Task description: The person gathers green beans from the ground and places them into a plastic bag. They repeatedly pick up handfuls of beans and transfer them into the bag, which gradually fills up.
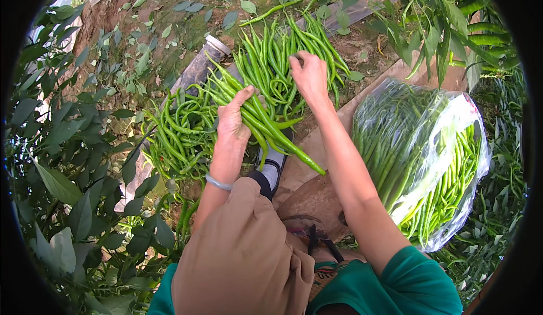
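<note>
My left hand (235, 115) grips a bunch of long green chili peppers (263, 117), thumb on top, their tips fanning toward the lower right. A bangle circles that wrist. Over a heap of straight green peppers (267, 56) on the ground is my right hand (309, 71), its fingers curled. Whether a pepper is between those fingertips cannot be made out. Beside my left forearm lies a second pile of more curled, twisted peppers (182, 132). To the right of my right arm, a clear plastic bag (462, 154) is packed with green peppers.
A dark pipe (193, 71) with a pale end ring runs between soil and peppers. Leafy plants (63, 179) crowd the left, and pepper plants with hanging fruit (441, 22) lean in at upper right. My shoe (273, 166) stands just below the piles. Fallen leaves dot the soil.
</note>
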Demonstrator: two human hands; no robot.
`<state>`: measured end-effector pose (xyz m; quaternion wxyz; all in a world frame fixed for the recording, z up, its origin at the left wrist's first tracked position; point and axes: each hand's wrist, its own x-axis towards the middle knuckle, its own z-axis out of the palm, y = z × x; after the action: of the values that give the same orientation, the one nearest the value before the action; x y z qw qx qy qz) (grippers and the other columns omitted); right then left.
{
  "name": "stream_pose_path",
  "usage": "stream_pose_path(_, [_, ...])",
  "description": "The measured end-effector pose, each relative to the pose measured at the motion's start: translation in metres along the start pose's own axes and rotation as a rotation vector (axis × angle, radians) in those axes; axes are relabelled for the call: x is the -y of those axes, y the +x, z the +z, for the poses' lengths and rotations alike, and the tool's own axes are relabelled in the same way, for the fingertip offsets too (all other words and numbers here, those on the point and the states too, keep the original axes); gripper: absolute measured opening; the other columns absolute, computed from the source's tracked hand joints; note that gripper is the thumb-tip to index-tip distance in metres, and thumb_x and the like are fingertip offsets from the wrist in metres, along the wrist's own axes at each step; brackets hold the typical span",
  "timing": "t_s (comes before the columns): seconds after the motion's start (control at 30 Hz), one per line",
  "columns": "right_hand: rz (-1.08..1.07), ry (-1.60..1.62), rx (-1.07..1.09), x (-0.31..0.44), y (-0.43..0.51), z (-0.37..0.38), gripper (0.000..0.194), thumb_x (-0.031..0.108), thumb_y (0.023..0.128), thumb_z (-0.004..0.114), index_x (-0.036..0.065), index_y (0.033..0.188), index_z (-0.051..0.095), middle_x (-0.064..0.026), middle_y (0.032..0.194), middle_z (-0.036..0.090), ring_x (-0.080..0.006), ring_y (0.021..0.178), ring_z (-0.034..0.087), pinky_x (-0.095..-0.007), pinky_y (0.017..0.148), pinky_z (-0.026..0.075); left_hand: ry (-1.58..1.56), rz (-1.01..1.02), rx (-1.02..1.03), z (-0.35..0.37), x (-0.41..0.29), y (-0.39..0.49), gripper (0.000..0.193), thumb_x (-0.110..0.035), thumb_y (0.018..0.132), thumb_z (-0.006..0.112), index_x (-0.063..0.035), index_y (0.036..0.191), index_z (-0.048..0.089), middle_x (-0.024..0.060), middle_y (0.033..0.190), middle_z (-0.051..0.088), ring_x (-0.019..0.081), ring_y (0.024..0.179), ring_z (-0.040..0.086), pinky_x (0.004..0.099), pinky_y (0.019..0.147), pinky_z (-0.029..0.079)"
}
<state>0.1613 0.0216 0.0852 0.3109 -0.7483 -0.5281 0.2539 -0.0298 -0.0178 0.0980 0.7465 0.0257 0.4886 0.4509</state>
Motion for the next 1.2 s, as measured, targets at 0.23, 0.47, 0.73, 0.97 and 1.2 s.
stream_pose_path(0.23, [-0.007,-0.591,0.016,-0.067,0.069,0.113,0.021,0.016,0.078,0.064,-0.002,0.089,0.067,-0.0222,0.106,0.062,-0.039,0.098,0.063,-0.0454,0.081,0.054,-0.03,-0.038,0.059,0.001,0.003,-0.001,0.022,-0.012,0.083,0.075,0.0016,0.097,0.064,0.0103,0.085,0.066,0.0219,0.072,0.065,0.0354,0.066,0.055])
stream_pose_path(0.47, [0.064,-0.098,0.037,-0.056,0.063,0.086,0.025,0.018,0.077,0.067,-0.003,0.09,0.064,-0.0214,0.094,0.065,-0.0316,0.089,0.065,-0.0405,0.08,0.054,-0.026,-0.048,-0.016,0.002,0.002,0.003,0.025,-0.015,0.082,0.077,0.002,0.096,0.064,0.0112,0.087,0.066,0.0216,0.074,0.064,0.0349,0.069,0.055])
stream_pose_path(0.73, [-0.271,0.85,-0.289,-0.016,0.039,-0.025,0.025,-0.002,0.088,0.068,-0.004,0.109,0.055,-0.0097,0.094,0.068,-0.0133,0.086,0.066,-0.0257,0.081,0.053,0.029,-0.037,0.039,-0.001,0.002,-0.001,0.026,-0.012,0.082,0.077,0.0021,0.099,0.064,0.012,0.091,0.067,0.0225,0.076,0.066,0.0361,0.069,0.057])
stream_pose_path(0.97, [-0.201,0.115,-0.155,0.076,-0.039,-0.036,0.02,0.006,0.091,0.066,-0.004,0.108,0.068,-0.0149,0.098,0.065,-0.0229,0.086,0.065,-0.0295,0.08,0.051,0.01,0.069,0.015,0.019,0.005,-0.001,0.024,-0.008,0.082,0.077,0.0025,0.1,0.065,0.0112,0.092,0.069,0.0222,0.079,0.068,0.036,0.071,0.058])
stream_pose_path(1.2, [-0.161,0.055,-0.015,0.063,-0.075,0.016,0.024,0.002,0.085,0.064,-0.005,0.107,0.068,-0.0233,0.114,0.063,-0.038,0.101,0.062,-0.0423,0.089,0.05,-0.161,0.113,0.113,0.014,0.014,0.0,0.04,-0.01,0.081,0.08,-0.0031,0.116,0.061,0.006,0.107,0.067,0.019,0.095,0.064,0.0335,0.084,0.053])
